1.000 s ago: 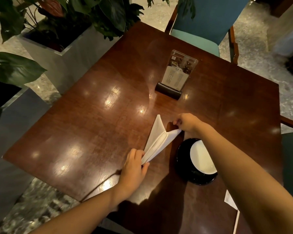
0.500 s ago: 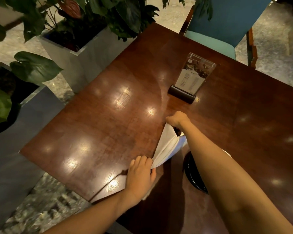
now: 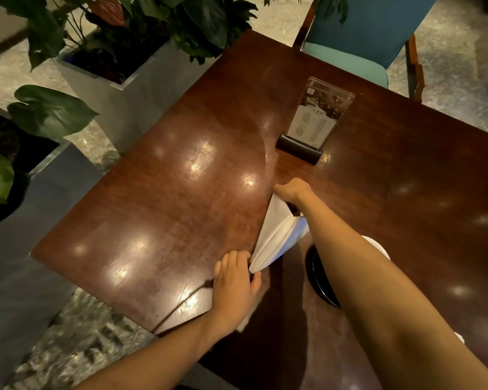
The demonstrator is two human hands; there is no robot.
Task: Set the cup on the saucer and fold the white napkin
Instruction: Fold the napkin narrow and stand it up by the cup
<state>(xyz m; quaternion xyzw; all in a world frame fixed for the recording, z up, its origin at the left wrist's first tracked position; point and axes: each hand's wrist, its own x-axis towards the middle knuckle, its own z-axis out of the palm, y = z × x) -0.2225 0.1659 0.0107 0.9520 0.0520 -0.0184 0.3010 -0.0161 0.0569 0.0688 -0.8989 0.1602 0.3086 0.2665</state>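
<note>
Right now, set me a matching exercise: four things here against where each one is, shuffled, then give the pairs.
1 white napkin
2 menu stand
3 saucer
4 teal chair

A beyond the table's far edge
B half hidden under the right forearm
C standing upright on the table
D held at its ends by left hand and right hand

Pairs: 1-D, 2-C, 3-B, 4-A

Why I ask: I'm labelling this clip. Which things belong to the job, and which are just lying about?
Job: white napkin, pinched at its ends by left hand and right hand; black saucer, half hidden behind the right forearm.
Lying about: menu stand; teal chair; potted plants.
</note>
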